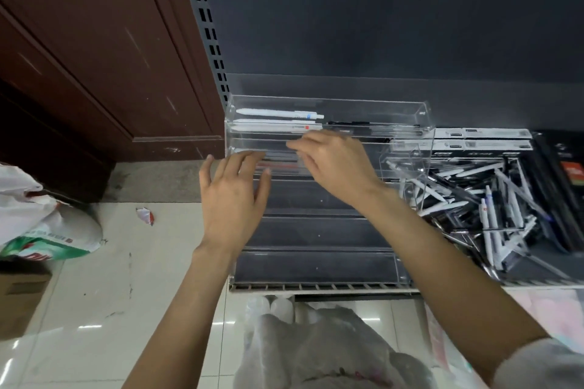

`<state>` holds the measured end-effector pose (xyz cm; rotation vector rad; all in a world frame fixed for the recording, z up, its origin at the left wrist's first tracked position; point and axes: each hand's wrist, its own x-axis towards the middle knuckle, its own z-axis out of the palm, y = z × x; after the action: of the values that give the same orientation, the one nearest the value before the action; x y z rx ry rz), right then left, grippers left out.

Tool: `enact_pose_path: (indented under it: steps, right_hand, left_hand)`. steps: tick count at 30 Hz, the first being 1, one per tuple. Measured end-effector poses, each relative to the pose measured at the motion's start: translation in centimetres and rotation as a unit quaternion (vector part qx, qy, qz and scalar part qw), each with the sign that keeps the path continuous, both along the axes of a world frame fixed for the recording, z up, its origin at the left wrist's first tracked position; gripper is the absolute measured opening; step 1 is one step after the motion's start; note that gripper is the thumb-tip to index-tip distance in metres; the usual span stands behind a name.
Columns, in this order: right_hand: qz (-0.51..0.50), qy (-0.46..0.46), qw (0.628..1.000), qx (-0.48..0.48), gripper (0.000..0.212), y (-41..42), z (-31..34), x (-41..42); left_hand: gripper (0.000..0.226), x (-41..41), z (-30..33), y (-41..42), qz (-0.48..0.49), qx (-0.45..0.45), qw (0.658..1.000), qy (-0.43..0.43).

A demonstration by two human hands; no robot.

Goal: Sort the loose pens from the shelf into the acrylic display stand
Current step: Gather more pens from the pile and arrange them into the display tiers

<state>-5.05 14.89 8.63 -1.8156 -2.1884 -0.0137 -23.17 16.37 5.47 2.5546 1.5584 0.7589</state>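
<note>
A: Biggest first? Dark grey metal shelf [537, 275], flat deck, slotted upright at its left.

B: On it, the clear acrylic stepped display stand [316, 230], tiers rising toward the back wall. The lower tiers show only dark shelf through them.

A: Right of the stand?

B: Loose pile of white and black pens [480, 196] on the shelf deck, jumbled, some lying under a small clear acrylic box. Flat white pen boxes [493, 140] behind the pile.

A: Pens already in the stand?

B: Top tier: a white pen with clear end [278, 113]. Next tier down: another white pen with a red mark [271, 127], with black pens to its right. Third tier: a few dark and red pens [281, 164], blurred, between the hands.

A: Hands?

B: Left hand [234, 196] spread flat, fingers straight, tips at the third tier's left end, holding nothing. Right hand [335, 161] over the same tier, fingers drawn together toward the thumb; motion blur, so can't tell if it pinches a pen.
</note>
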Motion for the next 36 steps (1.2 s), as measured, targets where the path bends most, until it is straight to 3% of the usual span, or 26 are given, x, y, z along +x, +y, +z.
enact_pose_path:
  steps: [2, 5, 7, 9, 12, 14, 16, 21, 27, 33, 36]
  right_hand:
    - [-0.027, 0.116, 0.991, 0.066, 0.025, -3.4, 0.4, 1.4]
    - [-0.112, 0.187, 0.97, 0.113, 0.025, -10.4, 0.6, 3.7]
    - [-0.173, 0.197, 0.96, 0.095, 0.025, -15.4, -0.5, 5.9]
    - [-0.234, 0.203, 0.95, 0.031, 0.024, -20.1, -2.2, 8.7]
    - [-0.305, 0.2, 0.927, -0.091, 0.021, -25.6, -4.7, 13.5]
    - [-0.344, 0.174, 0.915, -0.119, 0.022, -28.1, -5.9, 16.6]
    - [-0.374, 0.158, 0.907, -0.115, 0.025, -29.6, -6.9, 19.8]
    - [-0.362, 0.119, 0.915, -0.133, 0.045, -31.4, -8.5, 27.4]
    - [-0.327, 0.085, 0.921, -0.196, 0.046, -31.3, -8.9, 31.9]
    - [-0.274, 0.058, 0.924, -0.26, 0.035, -29.6, -9.5, 33.2]
    - [-0.256, 0.051, 0.932, -0.252, 0.033, -28.8, -10.4, 33.2]
  left_hand:
    - [0.024, 0.8, 0.3, -0.8, 0.002, 0.05, 0.994, -0.093]
    - [0.024, 3.5, 0.9, -3.2, -0.055, 0.071, 0.964, -0.249]
    - [0.02, 6.2, 1.2, -5.4, -0.135, 0.055, 0.938, -0.316]
    - [0.016, 9.2, 1.5, -7.9, -0.221, 0.01, 0.92, -0.323]
    - [0.011, 13.8, 0.9, -11.7, -0.315, -0.157, 0.911, -0.213]
    - [0.015, 17.2, -0.2, -13.8, -0.311, -0.307, 0.892, -0.114]
    - [0.012, 20.6, -2.0, -15.2, -0.285, -0.379, 0.877, -0.081]
    - [0.043, 28.4, -4.8, -17.0, -0.222, -0.339, 0.914, -0.026]
    - [0.071, 34.4, -6.4, -19.0, -0.133, -0.245, 0.952, 0.128]
    - [0.086, 38.8, -7.7, -19.8, -0.06, -0.244, 0.926, 0.281]
    - [0.081, 39.8, -8.2, -18.9, -0.045, -0.275, 0.924, 0.263]
